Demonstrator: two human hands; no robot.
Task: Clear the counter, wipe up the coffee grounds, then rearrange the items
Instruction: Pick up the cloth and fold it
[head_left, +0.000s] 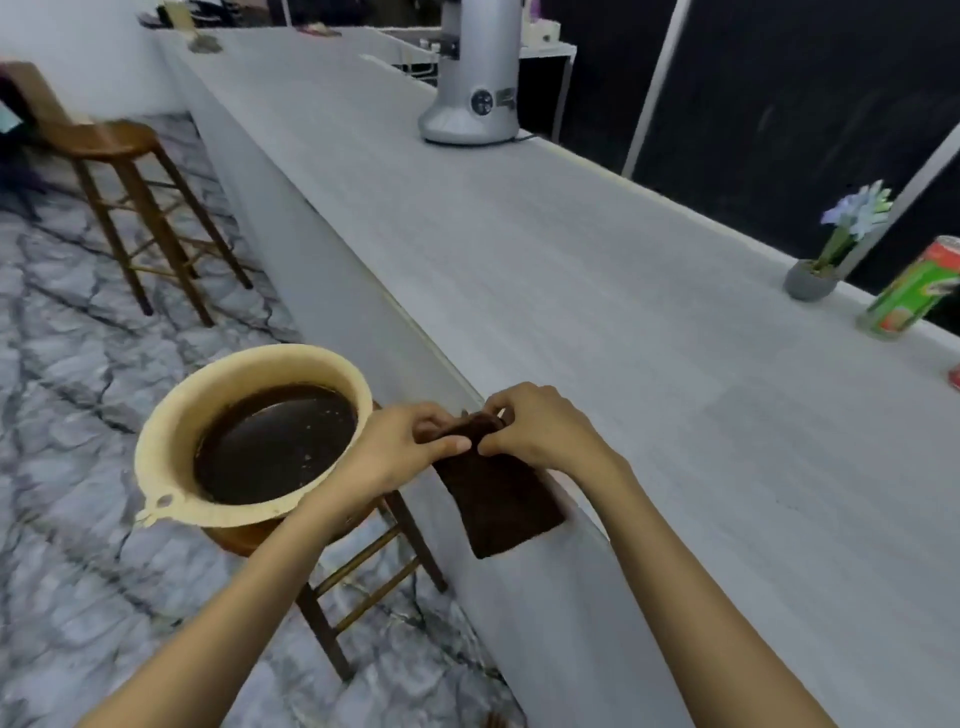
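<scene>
A dark brown cloth (498, 499) hangs over the front edge of the long grey counter (597, 322). My left hand (410, 441) and my right hand (535, 426) both pinch its upper end, fingers closed on the fabric at the counter's edge. Just left of my hands a cream plastic basin (171, 441) with dark liquid and grounds inside rests on a wooden stool (363, 566).
A silver coffee grinder (475, 73) stands at the counter's far side. At the right are a small grey pot with pale flowers (821, 270), a green can (914, 291) and a red item (955, 376) at the frame edge. Another stool (135, 171) stands on the marble floor.
</scene>
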